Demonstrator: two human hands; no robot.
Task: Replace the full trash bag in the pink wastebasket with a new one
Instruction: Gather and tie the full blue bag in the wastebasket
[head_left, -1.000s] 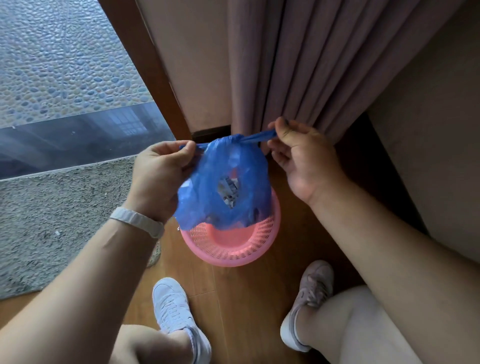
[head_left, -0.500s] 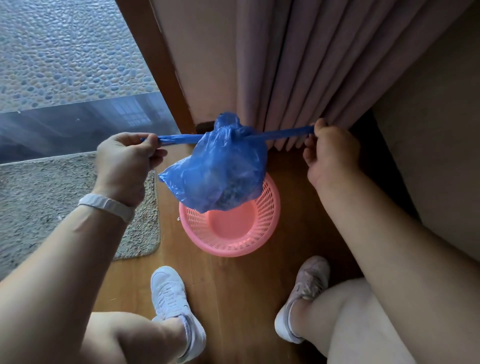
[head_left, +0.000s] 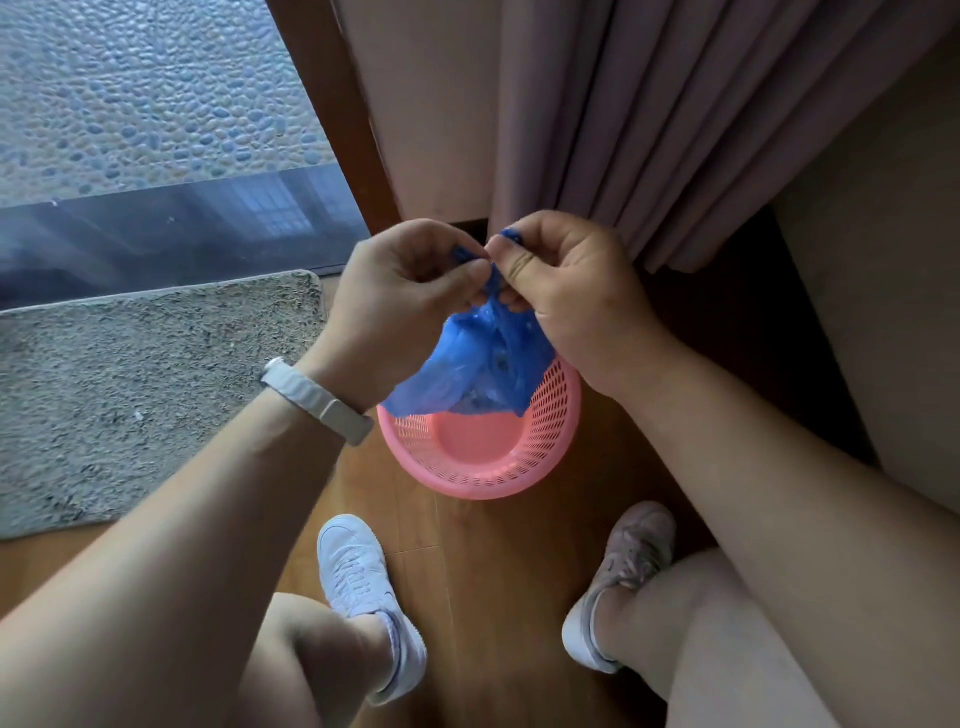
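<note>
Blue trash bag (head_left: 467, 358) pinched by both hands, above pink wastebasket (head_left: 519, 467)

Curtain (head_left: 649, 130) and wall (head_left: 431, 104) stand close behind the wastebasket (head_left: 558, 415).

A wooden floor (head_left: 483, 587), a grey rug (head_left: 130, 395) at left — mauve curtain (head_left: 675, 114) beside a glass door (head_left: 145, 130).

Bag (head_left: 467, 364) above wastebasket (head_left: 467, 486) on floor (head_left: 467, 571); mat (head_left: 130, 389) to L, curtain (head_left: 675, 130) behind, shoes (head_left: 358, 566) nearest.
</note>
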